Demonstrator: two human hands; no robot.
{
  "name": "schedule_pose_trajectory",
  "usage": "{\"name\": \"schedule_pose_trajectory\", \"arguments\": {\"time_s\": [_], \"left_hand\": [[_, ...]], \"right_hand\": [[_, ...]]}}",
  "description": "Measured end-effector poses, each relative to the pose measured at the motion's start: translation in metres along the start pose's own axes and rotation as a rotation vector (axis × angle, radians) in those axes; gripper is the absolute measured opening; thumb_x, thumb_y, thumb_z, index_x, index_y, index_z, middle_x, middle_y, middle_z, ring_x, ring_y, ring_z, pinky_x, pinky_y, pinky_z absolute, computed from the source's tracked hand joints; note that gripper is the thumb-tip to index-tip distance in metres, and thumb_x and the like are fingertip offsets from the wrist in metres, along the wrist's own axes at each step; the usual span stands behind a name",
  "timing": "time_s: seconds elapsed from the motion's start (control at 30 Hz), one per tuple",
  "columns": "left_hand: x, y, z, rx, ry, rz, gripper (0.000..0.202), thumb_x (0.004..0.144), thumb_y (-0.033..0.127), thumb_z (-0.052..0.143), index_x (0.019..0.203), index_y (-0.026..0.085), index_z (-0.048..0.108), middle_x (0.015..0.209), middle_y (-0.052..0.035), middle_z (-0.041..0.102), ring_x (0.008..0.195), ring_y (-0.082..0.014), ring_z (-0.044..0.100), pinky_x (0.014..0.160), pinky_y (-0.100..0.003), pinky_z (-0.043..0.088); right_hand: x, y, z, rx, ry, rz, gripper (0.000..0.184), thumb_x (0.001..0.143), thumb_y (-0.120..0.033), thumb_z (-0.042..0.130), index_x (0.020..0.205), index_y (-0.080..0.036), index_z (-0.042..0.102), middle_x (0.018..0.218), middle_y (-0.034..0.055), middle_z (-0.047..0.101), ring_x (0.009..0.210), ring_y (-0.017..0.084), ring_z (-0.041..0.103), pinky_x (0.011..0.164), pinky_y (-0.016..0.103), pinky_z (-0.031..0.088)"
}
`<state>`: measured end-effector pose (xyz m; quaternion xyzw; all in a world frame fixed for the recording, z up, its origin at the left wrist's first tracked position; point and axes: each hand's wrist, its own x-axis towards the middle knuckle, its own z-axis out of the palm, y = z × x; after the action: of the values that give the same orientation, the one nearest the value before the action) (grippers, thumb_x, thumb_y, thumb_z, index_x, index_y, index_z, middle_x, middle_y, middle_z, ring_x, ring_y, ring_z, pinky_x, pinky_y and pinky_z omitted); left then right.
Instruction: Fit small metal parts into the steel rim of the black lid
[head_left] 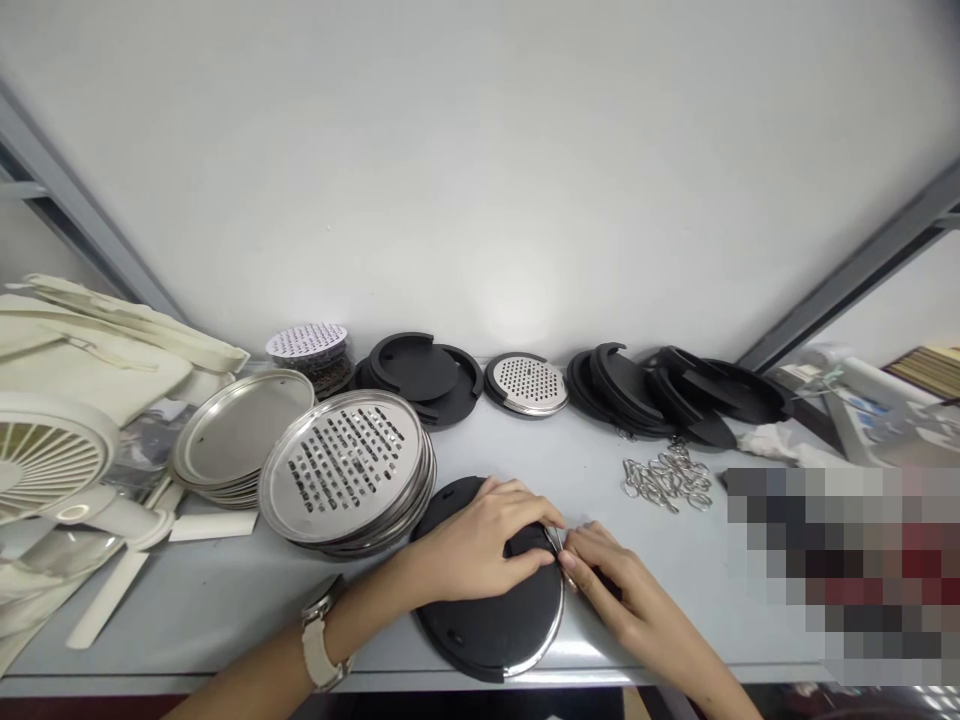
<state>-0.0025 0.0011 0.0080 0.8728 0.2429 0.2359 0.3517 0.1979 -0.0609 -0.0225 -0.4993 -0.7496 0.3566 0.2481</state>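
Note:
In front of me on the table lies a black round plate (491,635) with a bright metal rim showing at its right side. My left hand (487,540) rests across it, index finger and thumb curved around a black part near its right edge. At that edge my right hand (611,580) pinches a thin metal clip (553,540), whose upper end meets the left fingertips. The fingers partly cover where the clip meets the plate. A pile of similar wire clips (667,477) lies beyond my right hand.
Stacked metal grater discs (345,465) and plain metal discs (247,425) stand on the left. Black round holders (427,375) line the wall, with a grater disc in a black holder (527,383) among them. A white fan (52,460) is far left; a blurred patch covers the right.

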Motion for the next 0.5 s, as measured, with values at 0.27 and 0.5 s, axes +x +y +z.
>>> {"name": "schedule_pose_trajectory", "arguments": {"time_s": [0.27,0.5], "left_hand": [[0.0010,-0.0031,0.0006,-0.021,0.007,0.006,0.024,0.083,0.015,0.063,0.106,0.020,0.059,0.105,-0.0012,0.067,0.105,-0.0150,0.057,0.101,-0.028,0.033],[0.0004,-0.0034,0.0017,-0.022,0.005,0.004,0.024,0.084,0.016,0.062,0.107,0.020,0.059,0.106,-0.0012,0.067,0.105,-0.0154,0.058,0.100,-0.029,0.033]], "right_hand": [[0.0022,0.0005,0.0007,-0.010,-0.009,0.011,0.035,0.102,-0.036,0.032,0.072,-0.021,0.041,0.072,-0.0012,0.050,0.073,0.018,0.048,0.075,0.033,0.037],[0.0018,0.0024,0.0015,-0.028,0.000,0.028,0.036,0.101,-0.038,0.033,0.070,-0.021,0.038,0.071,-0.0009,0.049,0.073,0.018,0.046,0.075,0.032,0.037]]}}
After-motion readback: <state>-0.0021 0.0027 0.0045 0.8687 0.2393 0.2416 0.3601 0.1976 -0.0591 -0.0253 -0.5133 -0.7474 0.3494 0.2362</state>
